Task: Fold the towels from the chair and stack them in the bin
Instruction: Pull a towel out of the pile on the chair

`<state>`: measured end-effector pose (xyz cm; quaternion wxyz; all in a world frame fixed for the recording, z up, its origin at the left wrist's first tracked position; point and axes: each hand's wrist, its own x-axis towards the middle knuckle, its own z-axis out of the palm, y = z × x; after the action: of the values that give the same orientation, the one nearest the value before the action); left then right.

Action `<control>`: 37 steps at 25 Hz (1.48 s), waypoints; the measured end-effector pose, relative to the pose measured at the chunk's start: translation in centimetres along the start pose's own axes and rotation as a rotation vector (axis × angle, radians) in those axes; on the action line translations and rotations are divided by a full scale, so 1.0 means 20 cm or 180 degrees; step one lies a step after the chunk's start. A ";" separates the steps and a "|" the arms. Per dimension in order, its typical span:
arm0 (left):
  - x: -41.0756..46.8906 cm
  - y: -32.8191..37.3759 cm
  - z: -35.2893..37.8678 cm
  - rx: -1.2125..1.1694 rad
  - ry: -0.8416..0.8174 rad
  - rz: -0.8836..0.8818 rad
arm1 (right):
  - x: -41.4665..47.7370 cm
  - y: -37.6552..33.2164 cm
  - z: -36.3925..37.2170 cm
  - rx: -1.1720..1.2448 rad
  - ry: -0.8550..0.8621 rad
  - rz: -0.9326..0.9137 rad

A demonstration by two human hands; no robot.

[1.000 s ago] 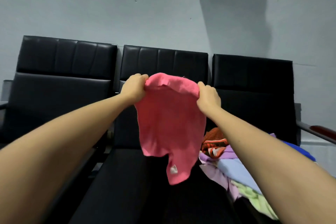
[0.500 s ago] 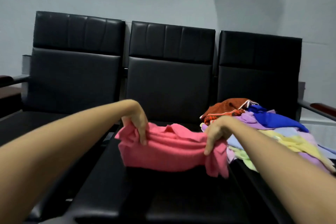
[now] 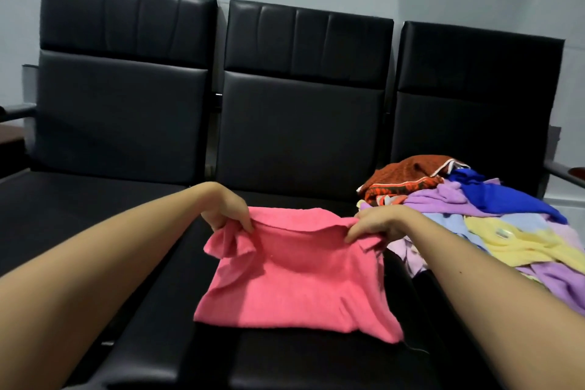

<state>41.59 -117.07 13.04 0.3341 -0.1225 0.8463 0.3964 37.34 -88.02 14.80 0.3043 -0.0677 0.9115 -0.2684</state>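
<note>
A pink towel [image 3: 294, 282] lies spread on the middle seat [image 3: 285, 361] of a black three-seat bench. My left hand [image 3: 229, 210] pinches its far left corner, where the cloth bunches. At the far right corner my right hand [image 3: 375, 225] pinches the towel's edge. The far edge is lifted slightly between both hands. A heap of unfolded towels [image 3: 493, 225], orange, blue, purple, yellow and light blue, lies on the right seat, touching the pink towel's right side. No bin is in view.
The left seat [image 3: 63, 199] holds nothing. Black backrests [image 3: 300, 104] rise behind the seats against a pale wall. Armrests stand at the far left [image 3: 15, 112] and far right [image 3: 566, 172].
The pink towel came down from hanging in the air onto the middle seat and now lies spread flatter toward me. Both hands stayed on its far corners.
</note>
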 end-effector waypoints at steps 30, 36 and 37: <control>0.66 0.15 -0.23 0.2425 0.1175 0.0631 | 0.78 -0.08 -0.09 -0.2089 0.0744 -0.0377; 0.36 0.19 -0.30 0.2158 0.1670 0.1328 | 0.36 -0.16 -0.22 0.0604 0.0184 -0.1694; 0.29 0.20 -0.31 0.2118 0.1742 0.1382 | 0.28 -0.18 -0.23 0.1195 0.0075 -0.1826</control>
<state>32.46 -118.89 14.39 0.0297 0.0708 0.9900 0.1180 29.94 -90.71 16.88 0.2131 -0.2610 0.7934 -0.5069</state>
